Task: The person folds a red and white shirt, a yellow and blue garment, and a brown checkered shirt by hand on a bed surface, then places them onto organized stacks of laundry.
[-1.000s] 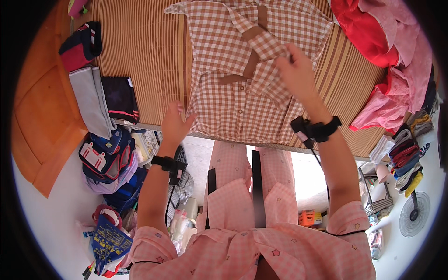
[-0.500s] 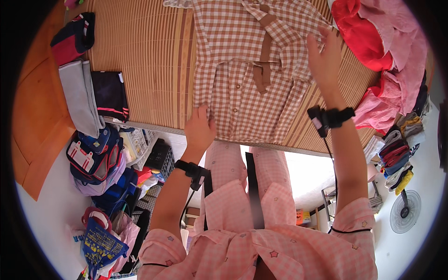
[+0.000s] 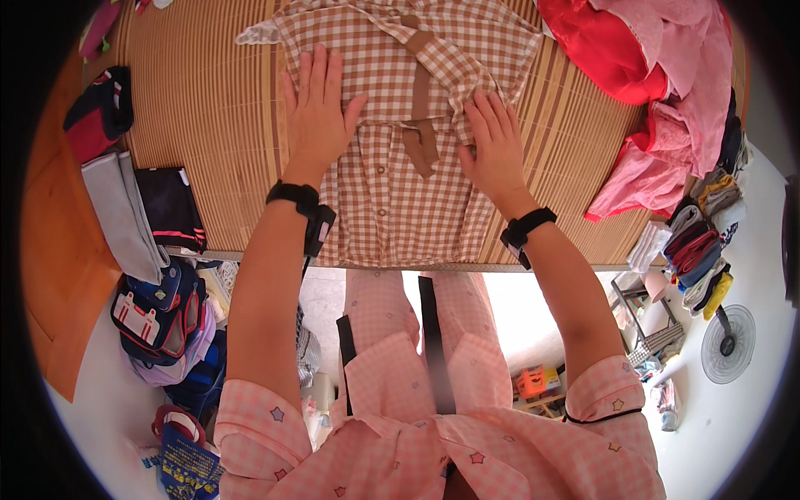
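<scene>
A brown-and-white checked dress [image 3: 408, 208] with a brown ribbon [image 3: 423, 87] and front buttons lies spread on the bamboo mat [image 3: 208, 92]. Flat along the dress's left edge rests my left hand [image 3: 319, 121], its fingers stretched out and thumb apart. My right hand [image 3: 496, 146] lies on the right side of the dress, over a bunched sleeve, fingers extended and slightly spread. Neither hand grips the cloth visibly. White lace trim [image 3: 258, 35] shows at the dress's upper left. The top of the dress runs out of view.
Red and pink clothing [image 3: 642, 133] is heaped at the right of the mat. Folded grey [image 3: 125, 212] and black garments [image 3: 171, 208] lie at its left edge. Below stand backpacks [image 3: 158, 317]; a fan [image 3: 727, 343] and stacked clothes [image 3: 700, 242] are at right.
My left hand has moved up from the lower hem to the dress's upper left side. My right hand has come down and inward from the upper right onto the cloth.
</scene>
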The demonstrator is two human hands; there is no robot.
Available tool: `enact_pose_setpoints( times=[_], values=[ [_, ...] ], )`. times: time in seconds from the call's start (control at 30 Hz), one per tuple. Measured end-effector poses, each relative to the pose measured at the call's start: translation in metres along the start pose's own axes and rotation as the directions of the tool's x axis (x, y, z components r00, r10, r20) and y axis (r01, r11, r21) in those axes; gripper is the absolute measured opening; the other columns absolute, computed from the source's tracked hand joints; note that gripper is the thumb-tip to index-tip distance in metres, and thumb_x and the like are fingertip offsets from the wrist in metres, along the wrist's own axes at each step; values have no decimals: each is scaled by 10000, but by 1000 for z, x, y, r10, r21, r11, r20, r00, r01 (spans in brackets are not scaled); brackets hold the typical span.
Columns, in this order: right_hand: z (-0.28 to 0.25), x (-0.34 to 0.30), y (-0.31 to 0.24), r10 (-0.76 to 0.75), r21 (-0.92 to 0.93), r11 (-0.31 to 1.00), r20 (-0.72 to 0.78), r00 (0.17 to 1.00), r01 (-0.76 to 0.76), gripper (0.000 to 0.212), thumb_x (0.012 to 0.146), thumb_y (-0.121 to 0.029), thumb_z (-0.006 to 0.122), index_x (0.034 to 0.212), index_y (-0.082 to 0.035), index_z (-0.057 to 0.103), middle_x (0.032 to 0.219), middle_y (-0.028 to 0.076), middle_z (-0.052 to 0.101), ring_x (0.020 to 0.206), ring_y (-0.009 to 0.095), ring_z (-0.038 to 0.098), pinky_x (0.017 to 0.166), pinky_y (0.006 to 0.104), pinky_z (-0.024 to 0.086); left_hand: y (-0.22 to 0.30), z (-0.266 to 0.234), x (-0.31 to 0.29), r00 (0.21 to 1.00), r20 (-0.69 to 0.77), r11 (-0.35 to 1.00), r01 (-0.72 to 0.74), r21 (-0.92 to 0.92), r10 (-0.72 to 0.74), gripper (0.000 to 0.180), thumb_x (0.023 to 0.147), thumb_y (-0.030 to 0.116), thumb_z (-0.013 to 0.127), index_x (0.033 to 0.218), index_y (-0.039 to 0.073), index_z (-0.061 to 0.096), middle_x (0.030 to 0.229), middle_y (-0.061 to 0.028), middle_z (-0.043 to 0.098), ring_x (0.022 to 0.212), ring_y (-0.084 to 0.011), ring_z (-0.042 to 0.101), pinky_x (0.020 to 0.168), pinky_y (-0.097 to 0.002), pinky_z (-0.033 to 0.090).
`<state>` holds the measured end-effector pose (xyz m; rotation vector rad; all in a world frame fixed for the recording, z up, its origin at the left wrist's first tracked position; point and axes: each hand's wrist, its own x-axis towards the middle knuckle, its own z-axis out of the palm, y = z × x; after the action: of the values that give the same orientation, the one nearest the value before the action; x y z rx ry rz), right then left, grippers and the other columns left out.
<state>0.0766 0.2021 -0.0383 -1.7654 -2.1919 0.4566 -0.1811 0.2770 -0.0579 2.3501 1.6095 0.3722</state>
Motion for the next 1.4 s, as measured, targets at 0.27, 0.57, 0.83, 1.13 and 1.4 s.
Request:
enact_pose_setpoints(
  times=[0.27, 0.57, 0.83, 1.13, 1.4],
  values=[
    [-45, 31, 49, 701, 857, 373, -10, 713, -354, 192, 881, -204, 563, 941, -28, 615, 718, 26, 610, 638, 101, 552, 597, 274, 457, 10, -3, 7, 997, 24, 985, -77, 156, 74, 556, 893, 457, 481, 1387, 234, 358, 1464, -74, 270, 1361, -338, 171, 1078, -559, 46],
    [-46, 45, 89, 686, 271, 649, 194, 701, -711, 638, 766, -481, 664, 1088, 52, 528, 853, 182, 652, 765, 217, 628, 723, 302, 491, -2, 7, 39, 981, 119, 966, -176, 190, 155, 572, 892, 472, 471, 1392, 223, 346, 1462, -88, 270, 1357, -323, 198, 1100, -493, 114],
    [-6, 35, 92, 668, 824, 488, -140, 731, -288, 483, 759, -171, 651, 1148, 36, 456, 912, 171, 617, 902, 259, 601, 787, 328, 471, 11, 6, 34, 975, 134, 953, -203, 224, 176, 594, 900, 486, 448, 1405, 201, 320, 1468, -91, 254, 1367, -313, 171, 1094, -521, 68],
    [-19, 36, 78, 823, 758, 314, 83, 562, -572, 270, 814, -150, 620, 1004, 18, 527, 944, 114, 624, 822, 158, 586, 703, 291, 464, 15, 0, 39, 992, 84, 991, -101, 84, 94, 581, 900, 414, 489, 1386, 132, 342, 1430, -137, 302, 1348, -333, 215, 1095, -513, 69],
    [-14, 26, 77, 776, 854, 317, 17, 630, -413, 198, 827, -132, 609, 958, 11, 572, 824, 54, 632, 748, 124, 576, 688, 268, 458, -27, 15, 47, 999, 2, 988, -35, 148, 35, 633, 915, 461, 425, 1430, 142, 238, 1477, -190, 171, 1367, -362, 135, 1089, -513, 82]
  ],
)
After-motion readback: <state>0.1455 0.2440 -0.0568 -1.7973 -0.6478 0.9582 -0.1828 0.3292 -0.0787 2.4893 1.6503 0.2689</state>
